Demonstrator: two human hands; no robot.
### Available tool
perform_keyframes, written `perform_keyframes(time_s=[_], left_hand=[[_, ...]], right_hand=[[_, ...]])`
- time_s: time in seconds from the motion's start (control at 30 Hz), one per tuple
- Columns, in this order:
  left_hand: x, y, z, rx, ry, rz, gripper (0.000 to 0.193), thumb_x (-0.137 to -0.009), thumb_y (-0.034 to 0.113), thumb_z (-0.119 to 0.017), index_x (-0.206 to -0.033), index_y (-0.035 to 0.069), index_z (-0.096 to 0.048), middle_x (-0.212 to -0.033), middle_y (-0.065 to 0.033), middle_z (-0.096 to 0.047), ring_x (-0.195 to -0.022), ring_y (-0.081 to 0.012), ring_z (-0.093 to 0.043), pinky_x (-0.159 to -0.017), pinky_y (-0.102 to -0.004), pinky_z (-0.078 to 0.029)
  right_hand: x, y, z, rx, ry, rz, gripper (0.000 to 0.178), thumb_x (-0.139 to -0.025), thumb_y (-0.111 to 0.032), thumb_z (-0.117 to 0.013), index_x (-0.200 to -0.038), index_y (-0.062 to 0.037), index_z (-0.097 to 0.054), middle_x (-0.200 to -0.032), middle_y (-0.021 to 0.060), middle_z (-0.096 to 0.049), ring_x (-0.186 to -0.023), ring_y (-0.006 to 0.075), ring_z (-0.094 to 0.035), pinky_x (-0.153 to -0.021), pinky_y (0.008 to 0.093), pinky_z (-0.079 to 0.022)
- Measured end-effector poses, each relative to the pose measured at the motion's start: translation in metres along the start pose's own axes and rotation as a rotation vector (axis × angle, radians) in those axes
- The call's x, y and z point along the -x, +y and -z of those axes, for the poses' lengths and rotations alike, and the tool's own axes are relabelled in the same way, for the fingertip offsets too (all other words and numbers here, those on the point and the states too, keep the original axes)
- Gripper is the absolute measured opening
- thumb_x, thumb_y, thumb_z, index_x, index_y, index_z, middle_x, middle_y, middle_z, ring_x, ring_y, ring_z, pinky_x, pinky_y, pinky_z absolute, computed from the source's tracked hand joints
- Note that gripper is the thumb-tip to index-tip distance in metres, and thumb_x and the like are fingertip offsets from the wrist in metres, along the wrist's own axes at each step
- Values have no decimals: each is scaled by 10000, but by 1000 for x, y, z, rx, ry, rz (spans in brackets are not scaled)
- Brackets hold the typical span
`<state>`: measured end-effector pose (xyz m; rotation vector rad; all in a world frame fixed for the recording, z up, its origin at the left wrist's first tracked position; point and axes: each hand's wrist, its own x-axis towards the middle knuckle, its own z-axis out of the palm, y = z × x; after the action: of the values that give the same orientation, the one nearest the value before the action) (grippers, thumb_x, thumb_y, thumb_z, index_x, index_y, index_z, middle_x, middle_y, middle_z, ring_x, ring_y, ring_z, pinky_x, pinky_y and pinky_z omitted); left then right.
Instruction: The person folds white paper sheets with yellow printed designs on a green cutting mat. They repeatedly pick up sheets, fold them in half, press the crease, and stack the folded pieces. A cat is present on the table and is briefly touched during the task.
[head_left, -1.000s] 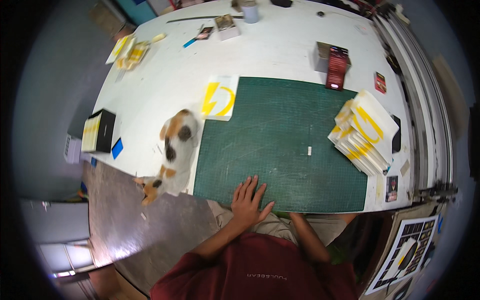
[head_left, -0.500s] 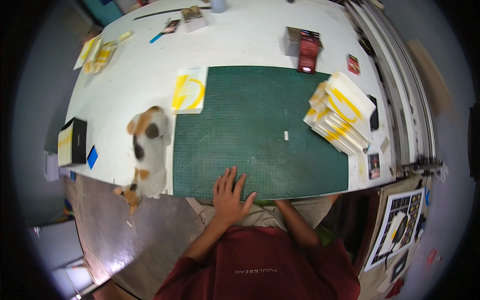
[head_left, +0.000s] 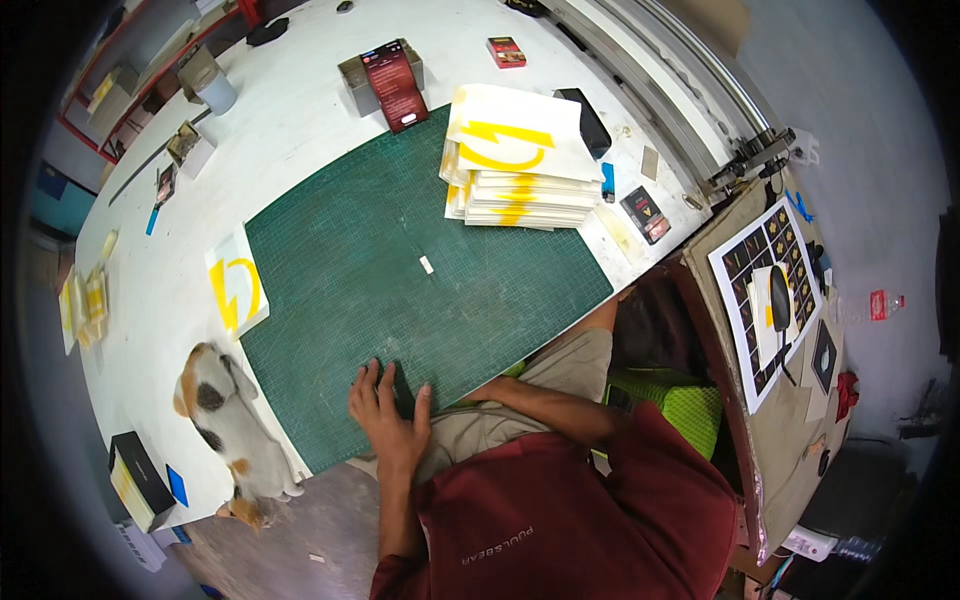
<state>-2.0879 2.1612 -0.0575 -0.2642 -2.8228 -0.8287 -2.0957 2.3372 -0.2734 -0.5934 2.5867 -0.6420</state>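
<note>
Currently, with clock positions read from the centre of the green cutting mat (head_left: 335, 245) and 12 o'clock pointing away from the person, the mat lies on the white table (head_left: 290, 140) and extends to its near edge. At 6 o'clock, the left hand (head_left: 391, 425) rests palm down on the mat's near edge, fingers slightly spread, thumb well apart. Between 4 and 5 o'clock, the right forearm (head_left: 560, 410) passes beneath the table edge; the right hand is hidden, and I cannot tell how its fingers are set. At 1 o'clock, a stack of white-and-yellow booklets (head_left: 520, 140) covers part of the mat. At 9 o'clock, a single booklet (head_left: 237, 282) overlaps the mat's edge. Near the centre lies a small white piece (head_left: 426, 265). At 8 o'clock, a calico cat (head_left: 225, 420) lies just beside the mat, head at the table edge
</note>
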Motion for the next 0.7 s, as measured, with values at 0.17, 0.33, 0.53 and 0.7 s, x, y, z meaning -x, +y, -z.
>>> perform_keyframes(time_s=[0.17,0.33,0.53,0.7], left_hand=[[-4,2,1,-38,10,18,537,-839,284,-772,-1269,7,-606,-1396,-212,-521,-1334,-410,-437,-1116,-532,-300],[2,2,7,2,54,42,531,-826,316,-778,-1233,14,-621,-1370,-222,-522,-1285,-411,-469,-1089,-537,-337],[4,3,-4,4,64,56,542,-867,393,-725,-1245,20,-619,-1413,-256,-471,-1343,-432,-417,-1124,-592,-284],[5,13,-15,48,40,78,571,-878,410,-710,-1278,16,-611,-1452,-259,-434,-1385,-443,-369,-1146,-608,-244]], right_hand=[[-8,-1,3,-10,-16,39,598,-870,-439,-705,-1342,-89,-593,-1386,217,-553,-1251,396,-538,-1033,491,-430],[-2,-2,1,10,-64,83,590,-873,-433,-705,-1338,-87,-596,-1382,218,-556,-1247,397,-540,-1030,491,-432],[15,10,8,59,-90,102,581,-876,-426,-705,-1334,-85,-599,-1377,219,-560,-1243,398,-544,-1027,492,-434],[25,27,11,86,-76,66,573,-878,-419,-705,-1330,-84,-602,-1373,219,-563,-1239,399,-546,-1024,493,-436]])
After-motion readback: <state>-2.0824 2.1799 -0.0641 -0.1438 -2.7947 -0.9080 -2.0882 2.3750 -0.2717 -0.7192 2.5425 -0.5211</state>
